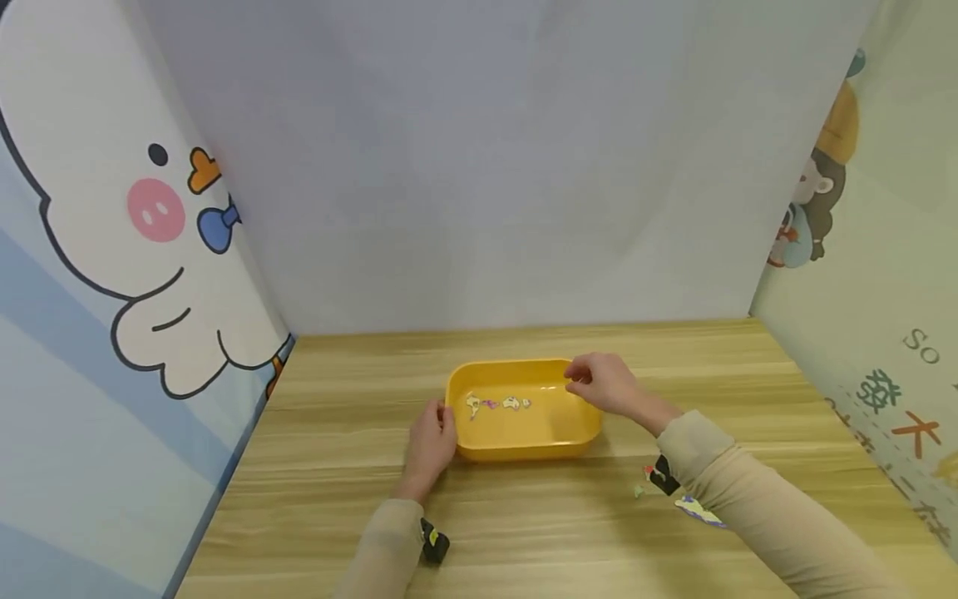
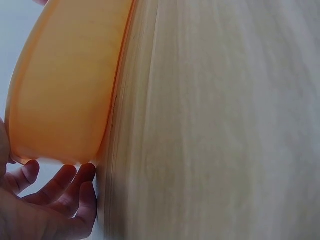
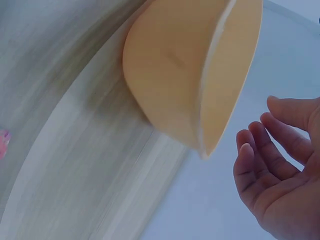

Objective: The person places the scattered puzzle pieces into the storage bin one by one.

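Observation:
A yellow plastic tray (image 1: 516,453) with rounded corners stands on the wooden table. Several small cut-out pieces, such as a pale one (image 1: 511,403) and a purple one (image 1: 490,404), lie in a row on its floor. My left hand (image 1: 432,437) holds the tray's left end; in the left wrist view its fingers (image 2: 60,185) touch the outer wall, with the thumb by the rim. Over the tray's right end is my right hand (image 1: 604,383). The right wrist view shows its fingers loosely bent, apart from the rim, with nothing visible between them.
On the table (image 1: 337,466), right of the tray and beside my right forearm, lie a pale, blue-edged piece (image 1: 699,511) and a small green piece (image 1: 639,491). A grey-white backdrop (image 1: 479,166) stands behind, with printed side panels left and right.

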A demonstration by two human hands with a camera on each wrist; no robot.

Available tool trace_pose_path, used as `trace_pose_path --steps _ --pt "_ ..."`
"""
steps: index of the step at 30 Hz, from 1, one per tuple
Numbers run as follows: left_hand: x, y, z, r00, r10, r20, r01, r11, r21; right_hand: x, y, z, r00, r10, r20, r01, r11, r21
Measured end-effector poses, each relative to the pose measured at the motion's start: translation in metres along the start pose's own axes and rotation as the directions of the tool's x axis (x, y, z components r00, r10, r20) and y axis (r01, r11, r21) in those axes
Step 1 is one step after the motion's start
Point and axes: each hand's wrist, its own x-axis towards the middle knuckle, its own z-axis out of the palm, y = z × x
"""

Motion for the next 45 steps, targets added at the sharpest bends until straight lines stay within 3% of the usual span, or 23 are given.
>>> trace_pose_path --steps 8,15,23,33,45 --pt "-0.003 -0.003 0.000 1.000 -0.024 0.019 0.024 1.000 -0.004 -0.017 0.020 -0.011 1.000 0.023 -0.015 -0.022 1.000 0.006" --pt "-0.001 0.000 -0.003 1.000 -0.002 0.020 0.002 1.000 -0.004 -0.035 0.038 -0.017 0.998 0.049 -0.042 -0.049 0.999 -0.007" --pt "0.001 -0.001 -0.003 1.000 0.017 0.014 -0.017 1.000 -0.010 -0.057 0.056 -0.017 0.997 0.060 0.040 -0.061 0.998 0.017" --pt "-0.002 -0.002 -0.001 1.000 0.021 0.012 -0.020 1.000 -0.012 -0.084 0.077 -0.001 0.991 0.087 0.100 -0.086 0.996 -0.018" --pt "0.000 -0.001 0.000 0.999 0.027 0.021 -0.027 0.999 -0.026 -0.104 0.081 0.003 0.976 0.082 0.204 -0.088 0.996 0.021"
